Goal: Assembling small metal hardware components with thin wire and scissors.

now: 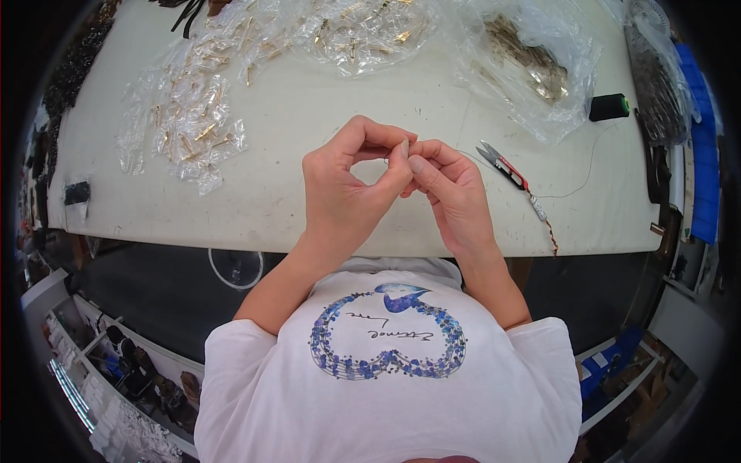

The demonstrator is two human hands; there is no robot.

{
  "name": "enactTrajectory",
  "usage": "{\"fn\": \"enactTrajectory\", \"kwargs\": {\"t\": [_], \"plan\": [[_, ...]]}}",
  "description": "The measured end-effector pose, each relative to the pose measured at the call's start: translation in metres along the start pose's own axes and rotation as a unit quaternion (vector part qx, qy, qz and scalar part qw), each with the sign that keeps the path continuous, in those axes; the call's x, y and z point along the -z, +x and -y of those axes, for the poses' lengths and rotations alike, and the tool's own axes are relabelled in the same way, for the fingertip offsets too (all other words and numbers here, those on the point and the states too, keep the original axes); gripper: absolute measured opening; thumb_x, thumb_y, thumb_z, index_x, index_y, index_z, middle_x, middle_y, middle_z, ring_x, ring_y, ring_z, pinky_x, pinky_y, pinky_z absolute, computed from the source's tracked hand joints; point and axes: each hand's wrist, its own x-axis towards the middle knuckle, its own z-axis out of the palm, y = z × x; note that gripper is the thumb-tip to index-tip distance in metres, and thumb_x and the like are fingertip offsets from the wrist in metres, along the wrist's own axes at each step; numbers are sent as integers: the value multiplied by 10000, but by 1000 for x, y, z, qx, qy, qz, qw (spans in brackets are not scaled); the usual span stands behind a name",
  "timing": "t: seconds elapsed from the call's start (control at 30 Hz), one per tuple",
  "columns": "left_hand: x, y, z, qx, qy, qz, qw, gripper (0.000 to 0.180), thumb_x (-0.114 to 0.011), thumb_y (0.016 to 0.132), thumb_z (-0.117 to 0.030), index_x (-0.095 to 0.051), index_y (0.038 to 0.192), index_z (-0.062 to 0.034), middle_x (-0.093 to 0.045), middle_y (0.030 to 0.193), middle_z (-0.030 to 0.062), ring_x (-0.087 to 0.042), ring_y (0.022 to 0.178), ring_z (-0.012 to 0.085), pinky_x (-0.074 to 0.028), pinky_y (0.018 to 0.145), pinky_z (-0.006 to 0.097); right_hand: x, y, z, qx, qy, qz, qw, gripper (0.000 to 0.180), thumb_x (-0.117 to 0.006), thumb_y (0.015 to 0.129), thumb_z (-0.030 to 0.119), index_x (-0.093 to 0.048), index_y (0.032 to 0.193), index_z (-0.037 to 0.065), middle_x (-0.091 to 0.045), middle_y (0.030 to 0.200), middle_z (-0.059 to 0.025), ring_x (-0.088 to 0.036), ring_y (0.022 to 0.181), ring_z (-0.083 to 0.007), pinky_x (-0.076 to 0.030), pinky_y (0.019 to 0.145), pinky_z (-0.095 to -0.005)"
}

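My left hand (351, 174) and my right hand (451, 185) meet above the near middle of the table, thumbs and forefingers pinched together at the tips. A thin dark thread (592, 163) runs from a black spool (609, 107) down past the thread snips and on toward my right hand, where it enters between the fingers. Whatever small thing my left fingertips pinch is hidden by them. Just right of my hands, the thread snips (505, 166) with red and black handles lie on the table, a wrapped cord tied to their end.
Small clear bags (197, 131) with gold-coloured pin-like pieces cover the white table's (270, 201) far left and far middle. A larger clear bag (532, 69) of brownish pieces lies far right. Dark bundled material (656, 77) hangs at the right edge; a small black item (77, 193) sits far left.
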Motion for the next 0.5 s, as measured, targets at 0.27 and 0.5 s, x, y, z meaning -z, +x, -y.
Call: {"fn": "enactTrajectory", "kwargs": {"t": [0.27, 0.5], "plan": [[1, 0, -4, 16, 9, 20, 1000, 36, -667, 901, 24, -650, 930, 10, -737, 956, 119, -710, 861, 144, -580, 811, 278, 1, 1, -2, -2, -2, -2, 1000, 168, -685, 948, 171, -691, 1047, 36, -692, 899, -20, -607, 776, -94, -494, 756, -259], [-2, -1, 1, -6, 8, -6, 1000, 52, -695, 855, 6, -660, 893, 7, -744, 882, 87, -735, 789, 149, -594, 749, 272, 1, 1, -3, 0, 0, -1, 1000, 171, -686, 950, 177, -694, 1049, 37, -689, 898, -13, -607, 777, -90, -496, 758, -258]]}}
